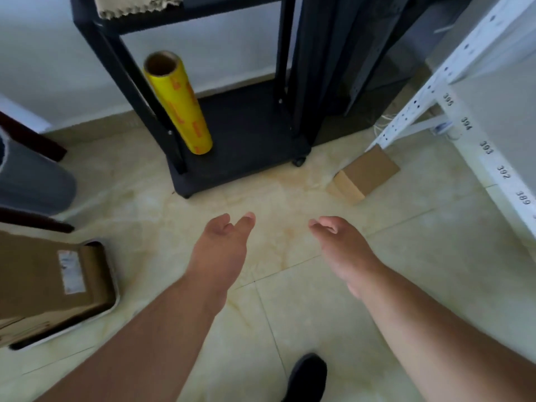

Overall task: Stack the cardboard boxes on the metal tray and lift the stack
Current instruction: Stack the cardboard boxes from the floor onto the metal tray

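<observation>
A dark shoe point(307, 375) is being shown at the bottom edge, planted on the pale tiled floor point(290, 314). Above it, two bare forearms are being held out over the tiles. The left hand point(222, 248) is being kept loose, its fingers slightly curled and nothing held in it. The right hand point(339, 245) is likewise being kept slack and empty, its fingers pointed toward the gap between the two hands.

At the left edge, level with the wrists, a metal tray point(111, 285) is being seen on the floor, with a large cardboard box point(37, 274) carrying a white label resting on it; both are lying well apart from the left hand and are being cut off by the frame.

Farther out, ahead and to the right of the right hand, a small cardboard box point(365, 174) is lying on the tiles, apart from both hands, just beside the foot of a white numbered shelf frame point(429, 91). Beyond the hands a black wheeled cart point(232, 134) is being seen, a yellow roll of film point(179, 105) leaning on its lowest shelf. A grey bin point(32, 175) is standing at the far left.
</observation>
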Motion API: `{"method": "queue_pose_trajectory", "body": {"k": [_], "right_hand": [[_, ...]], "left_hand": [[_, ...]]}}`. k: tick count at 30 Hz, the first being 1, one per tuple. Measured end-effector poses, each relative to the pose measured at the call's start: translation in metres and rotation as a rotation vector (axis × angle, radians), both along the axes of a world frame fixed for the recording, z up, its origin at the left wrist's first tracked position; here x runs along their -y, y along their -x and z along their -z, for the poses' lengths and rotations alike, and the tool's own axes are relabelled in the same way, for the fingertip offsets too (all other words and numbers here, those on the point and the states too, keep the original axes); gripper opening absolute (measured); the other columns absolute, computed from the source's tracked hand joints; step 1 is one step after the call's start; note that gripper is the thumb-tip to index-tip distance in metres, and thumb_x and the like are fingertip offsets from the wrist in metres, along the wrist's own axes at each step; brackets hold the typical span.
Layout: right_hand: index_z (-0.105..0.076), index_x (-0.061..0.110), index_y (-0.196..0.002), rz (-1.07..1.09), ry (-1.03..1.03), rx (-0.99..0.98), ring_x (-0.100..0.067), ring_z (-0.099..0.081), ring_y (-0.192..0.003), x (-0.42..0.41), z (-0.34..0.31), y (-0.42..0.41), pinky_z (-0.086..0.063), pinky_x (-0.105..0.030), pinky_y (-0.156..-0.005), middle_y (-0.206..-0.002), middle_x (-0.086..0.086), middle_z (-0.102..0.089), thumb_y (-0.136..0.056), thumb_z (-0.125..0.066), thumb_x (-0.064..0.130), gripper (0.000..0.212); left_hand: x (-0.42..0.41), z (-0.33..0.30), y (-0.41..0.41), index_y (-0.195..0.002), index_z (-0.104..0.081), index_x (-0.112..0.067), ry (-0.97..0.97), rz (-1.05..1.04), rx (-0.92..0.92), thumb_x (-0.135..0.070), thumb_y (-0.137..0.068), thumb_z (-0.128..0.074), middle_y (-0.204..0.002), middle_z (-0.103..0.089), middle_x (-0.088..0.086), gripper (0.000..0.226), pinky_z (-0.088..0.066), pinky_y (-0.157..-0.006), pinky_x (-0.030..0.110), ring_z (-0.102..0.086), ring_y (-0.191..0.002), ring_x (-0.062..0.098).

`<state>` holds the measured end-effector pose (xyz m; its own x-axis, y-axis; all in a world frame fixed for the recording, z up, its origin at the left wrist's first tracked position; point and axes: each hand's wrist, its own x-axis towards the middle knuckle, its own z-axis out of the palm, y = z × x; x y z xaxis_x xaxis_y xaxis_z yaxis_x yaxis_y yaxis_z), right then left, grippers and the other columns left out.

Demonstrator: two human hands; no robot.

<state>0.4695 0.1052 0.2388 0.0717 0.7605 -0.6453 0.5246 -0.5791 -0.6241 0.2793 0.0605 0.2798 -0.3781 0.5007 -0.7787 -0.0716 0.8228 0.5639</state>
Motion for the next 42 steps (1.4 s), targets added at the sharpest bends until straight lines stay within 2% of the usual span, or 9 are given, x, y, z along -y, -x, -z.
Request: {"method": "queue_pose_trajectory", "body": {"k": [9,18,23,29,34,42], "right_hand": [[-0.048,0.015,-0.152,0.068,0.005,0.036,-0.018,-0.052,-0.134,-0.023,-0.004,-0.066,-0.038,-0.029,-0.099,-0.152,-0.001,-0.054,-0.102,-0.054,0.047,0.059],[-0.047,0.015,-0.152,0.130,0.040,0.094,-0.019,-0.053,-0.134,-0.062,0.013,-0.082,-0.038,-0.028,-0.099,-0.152,-0.003,-0.054,-0.103,-0.054,0.046,0.059],[-0.047,0.015,-0.152,0.148,0.058,0.133,-0.021,-0.053,-0.135,-0.094,0.017,-0.067,-0.036,-0.028,-0.097,-0.152,-0.004,-0.054,-0.102,-0.055,0.046,0.059],[-0.047,0.017,-0.153,0.214,0.076,0.124,-0.021,-0.054,-0.132,-0.122,0.025,-0.061,-0.037,-0.029,-0.093,-0.152,-0.003,-0.054,-0.102,-0.054,0.048,0.060],[-0.044,0.017,-0.155,0.228,0.114,0.117,-0.022,-0.052,-0.135,-0.138,0.042,-0.078,-0.035,-0.030,-0.093,-0.153,-0.003,-0.053,-0.103,-0.052,0.048,0.061],[-0.043,0.015,-0.155,0.277,0.172,0.096,-0.024,-0.054,-0.132,-0.165,0.084,-0.125,-0.036,-0.031,-0.095,-0.147,-0.006,-0.058,-0.102,-0.054,0.048,0.063]], "left_hand": [[-0.038,0.003,-0.058,-0.157,-0.037,-0.033,-0.008,0.084,-0.005,-0.065,-0.092,-0.060,-0.153,-0.050,-0.007,0.076,-0.038,-0.116,0.052,-0.051,-0.136,0.026],[-0.088,0.031,-0.072,-0.157,-0.035,-0.034,-0.009,0.150,0.066,-0.060,-0.095,-0.060,-0.157,-0.047,-0.006,0.072,-0.037,-0.113,0.045,-0.050,-0.139,0.022],[-0.117,0.036,-0.058,-0.158,-0.036,-0.033,-0.010,0.179,0.095,-0.058,-0.096,-0.059,-0.159,-0.042,-0.011,0.070,-0.034,-0.100,0.035,-0.044,-0.142,0.020],[-0.151,0.047,-0.056,-0.157,-0.035,-0.035,-0.008,0.237,0.098,-0.060,-0.095,-0.060,-0.160,-0.040,-0.012,0.072,-0.036,-0.105,0.038,-0.042,-0.143,0.019],[-0.174,0.061,-0.073,-0.159,-0.034,-0.033,-0.003,0.281,0.098,-0.059,-0.096,-0.058,-0.160,-0.040,-0.012,0.072,-0.033,-0.097,0.037,-0.042,-0.144,0.019],[-0.208,0.103,-0.111,-0.158,-0.036,-0.031,0.033,0.322,0.033,-0.058,-0.097,-0.058,-0.158,-0.042,-0.009,0.071,-0.035,-0.098,0.034,-0.044,-0.141,0.021]]}}
